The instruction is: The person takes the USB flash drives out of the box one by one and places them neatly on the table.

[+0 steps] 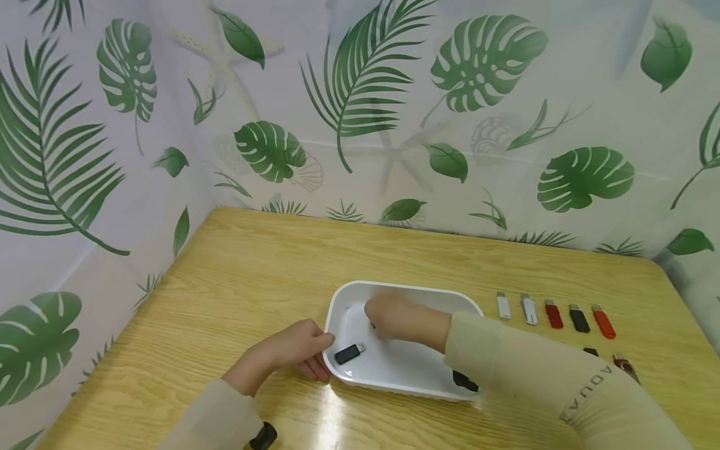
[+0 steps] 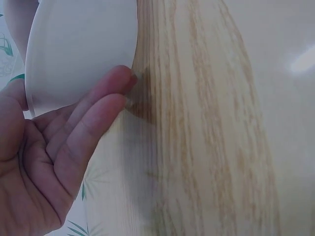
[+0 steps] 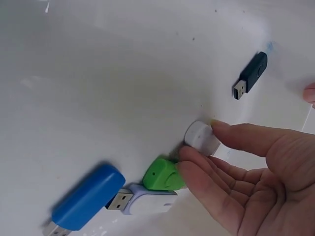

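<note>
My left hand (image 1: 298, 347) holds the left end of a white plastic tray (image 1: 405, 287), its thumb at the rim and its fingers against the outer wall (image 2: 83, 54). Inside the tray, my right hand (image 1: 394, 315) pinches a white USB stick (image 3: 199, 136) between thumb and fingers; the head view hides this stick. Close by its fingertips lie a green USB stick (image 3: 162, 175) and a white-and-lilac one (image 3: 150, 202). A blue USB stick (image 3: 88, 197) is further off. Toward the tray's left end rests a black USB stick (image 1: 347, 354), apart from both hands.
Right of the tray, a row of USB sticks lies on the wooden table (image 1: 259, 269): white (image 1: 503, 306), silver-white (image 1: 528, 310), dark red (image 1: 554, 314), black (image 1: 579, 319) and orange-red (image 1: 604, 323). Nearer, the right sleeve partly covers another black one (image 1: 590, 351) and a red one (image 1: 625, 367).
</note>
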Motion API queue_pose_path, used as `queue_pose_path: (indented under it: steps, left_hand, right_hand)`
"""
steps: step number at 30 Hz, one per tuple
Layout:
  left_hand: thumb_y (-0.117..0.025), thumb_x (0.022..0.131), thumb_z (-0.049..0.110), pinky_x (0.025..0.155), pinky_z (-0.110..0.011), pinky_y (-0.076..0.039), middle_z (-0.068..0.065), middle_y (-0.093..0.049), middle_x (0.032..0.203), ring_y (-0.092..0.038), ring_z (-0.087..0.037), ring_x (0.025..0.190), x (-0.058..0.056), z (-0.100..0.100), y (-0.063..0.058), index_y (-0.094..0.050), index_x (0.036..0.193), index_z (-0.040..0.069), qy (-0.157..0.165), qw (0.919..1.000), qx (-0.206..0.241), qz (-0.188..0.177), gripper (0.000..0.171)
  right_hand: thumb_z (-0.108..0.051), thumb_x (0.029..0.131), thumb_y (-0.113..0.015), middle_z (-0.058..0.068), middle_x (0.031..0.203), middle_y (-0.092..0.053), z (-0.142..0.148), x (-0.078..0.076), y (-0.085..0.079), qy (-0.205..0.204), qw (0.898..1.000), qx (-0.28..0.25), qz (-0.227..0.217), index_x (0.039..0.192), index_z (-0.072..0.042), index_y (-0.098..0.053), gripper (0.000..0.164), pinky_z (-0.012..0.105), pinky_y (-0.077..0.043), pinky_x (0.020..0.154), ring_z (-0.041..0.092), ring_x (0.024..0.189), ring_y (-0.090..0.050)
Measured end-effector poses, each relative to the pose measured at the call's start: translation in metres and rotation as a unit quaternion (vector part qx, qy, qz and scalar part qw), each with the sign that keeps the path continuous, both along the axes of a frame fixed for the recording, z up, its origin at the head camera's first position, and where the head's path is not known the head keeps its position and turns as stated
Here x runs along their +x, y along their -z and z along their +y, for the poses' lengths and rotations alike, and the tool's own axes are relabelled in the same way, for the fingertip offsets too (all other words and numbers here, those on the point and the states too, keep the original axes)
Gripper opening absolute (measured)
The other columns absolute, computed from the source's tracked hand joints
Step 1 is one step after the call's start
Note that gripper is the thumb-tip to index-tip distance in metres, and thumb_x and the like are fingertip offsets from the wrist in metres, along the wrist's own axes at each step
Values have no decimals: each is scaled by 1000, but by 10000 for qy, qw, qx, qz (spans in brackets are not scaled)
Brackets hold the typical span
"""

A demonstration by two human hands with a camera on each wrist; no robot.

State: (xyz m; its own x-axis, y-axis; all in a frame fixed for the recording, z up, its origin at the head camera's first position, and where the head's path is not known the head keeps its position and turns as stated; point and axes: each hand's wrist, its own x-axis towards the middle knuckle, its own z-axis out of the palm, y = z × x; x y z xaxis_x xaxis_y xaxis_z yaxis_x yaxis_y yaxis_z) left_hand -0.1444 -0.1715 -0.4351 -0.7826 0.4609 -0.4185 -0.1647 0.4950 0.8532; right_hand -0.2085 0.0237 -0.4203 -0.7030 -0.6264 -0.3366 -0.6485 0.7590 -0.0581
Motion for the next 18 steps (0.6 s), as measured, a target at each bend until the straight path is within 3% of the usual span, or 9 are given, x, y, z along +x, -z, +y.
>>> queue_pose_path:
  steps: [8,12,18]
  left_hand:
    - [-41,91,18,54,-34,-58,-17,-69,67,-69,-24,61,1,-1,0,-68,78,-7,-44,10000,51,14,38]
    - [-41,91,18,54,-34,-58,-18,-69,67,-69,-25,61,1,-1,2,-68,78,-7,-36,10000,75,29,39]
    - [-41,91,18,54,-34,-58,-17,-69,67,-69,-24,61,1,-1,1,-68,77,-7,-52,10000,80,29,39]
  right_hand:
    - [-7,75,-67,-2,58,-40,-2,4,-3,-258,9994,15,214,61,-13,-45,26,27,-34,50,15,55,-33]
    - [-8,77,-66,-2,60,-41,-2,3,-10,100,9999,72,-6,63,-13,-46,25,24,-32,49,14,55,-36]
    - [-12,82,-68,-1,68,-52,4,0,-30,621,9972,213,-350,72,-12,-54,17,26,-40,53,15,62,-47]
